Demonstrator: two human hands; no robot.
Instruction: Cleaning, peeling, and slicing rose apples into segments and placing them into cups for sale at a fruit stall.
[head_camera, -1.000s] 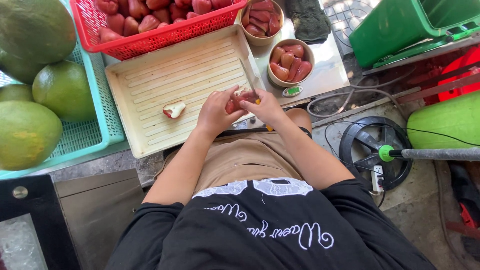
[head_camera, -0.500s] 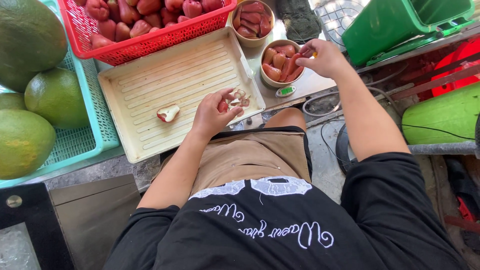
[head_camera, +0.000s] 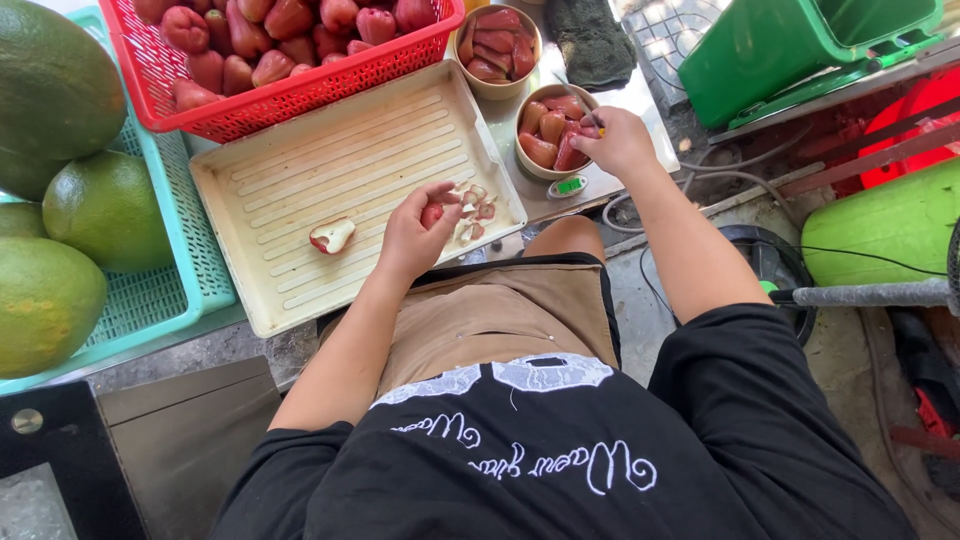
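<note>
Lying at the far left, big green fruits (head_camera: 100, 205) fill a teal basket (head_camera: 205, 285), next to a red basket (head_camera: 300, 95) of red fruit and a cream tray (head_camera: 330, 165) carrying one cut piece (head_camera: 332, 235). At the tray's near right corner the left hand (head_camera: 415, 235) pinches a small red fruit piece (head_camera: 432, 213) in its fingers beside pale scraps (head_camera: 478, 207). Further right, the right hand (head_camera: 620, 140) rests at the rim of a paper bowl (head_camera: 535, 168) of cut fruit, fingers curled around something I cannot tell.

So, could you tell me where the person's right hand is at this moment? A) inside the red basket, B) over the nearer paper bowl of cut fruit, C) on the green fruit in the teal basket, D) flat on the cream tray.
B: the right hand reaches over the rim of the nearer paper bowl holding red fruit pieces.
</note>
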